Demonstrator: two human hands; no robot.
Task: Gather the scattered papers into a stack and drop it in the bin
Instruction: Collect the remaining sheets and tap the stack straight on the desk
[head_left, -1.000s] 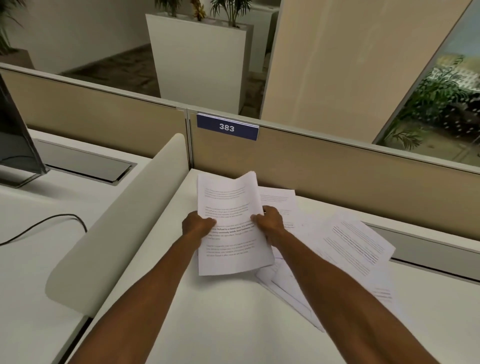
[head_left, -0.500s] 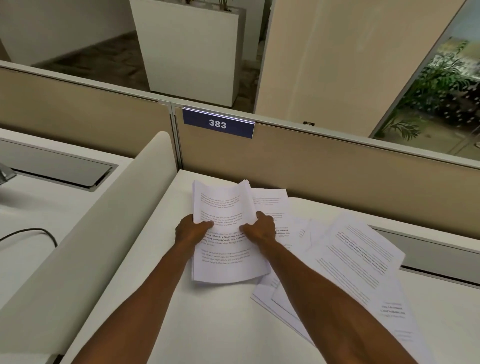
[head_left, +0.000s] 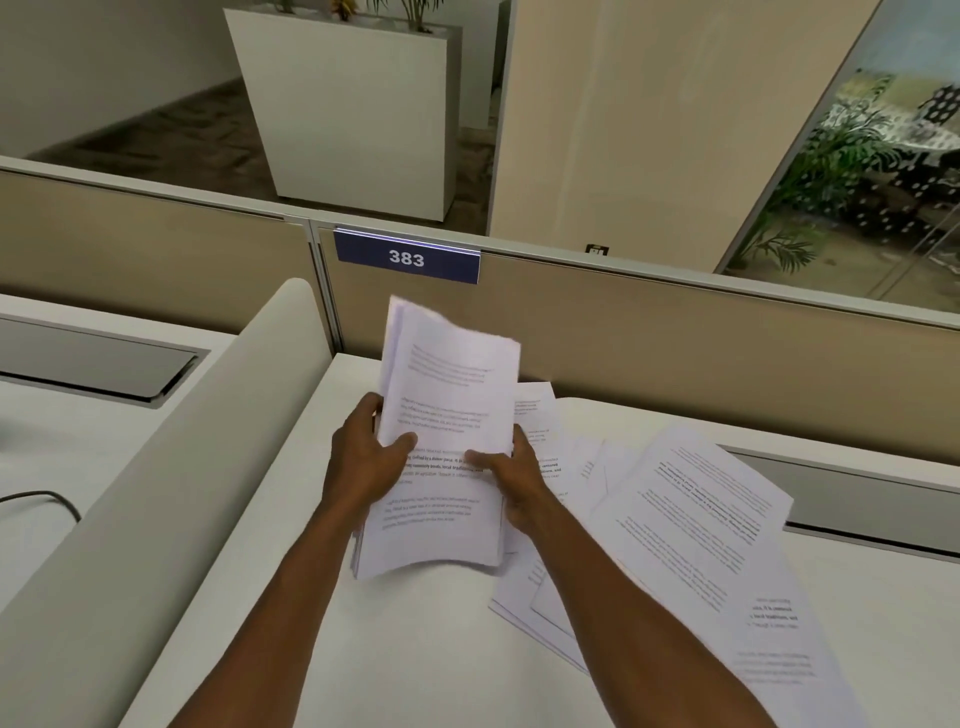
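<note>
You hold a stack (head_left: 447, 441) of printed sheets upright in front of you, above the white counter (head_left: 415, 649), with its top edge bowed and leaning away toward the divider (head_left: 675, 332). Your left hand (head_left: 363, 462) grips the stack's left edge, thumb laid across the front page and fingers curled behind. Your right hand (head_left: 511, 475) grips the right edge the same way, thumb pressed onto the printed face near the middle. Both grips are closed on the stack; its lower edge hangs just over the counter, and you cannot tell whether it touches.

To your right, loose papers (head_left: 691, 525) lie fanned and overlapping on the counter, some passing under your right forearm, one sheet (head_left: 535, 415) peeking out just behind the stack. A blue tag (head_left: 406, 257) reading 383 sits on the divider top. A curved white screen (head_left: 171, 467) runs along the counter's left side, with a dark cable (head_left: 47, 499) beyond it. A white planter (head_left: 353, 114) stands on the floor past the divider.
</note>
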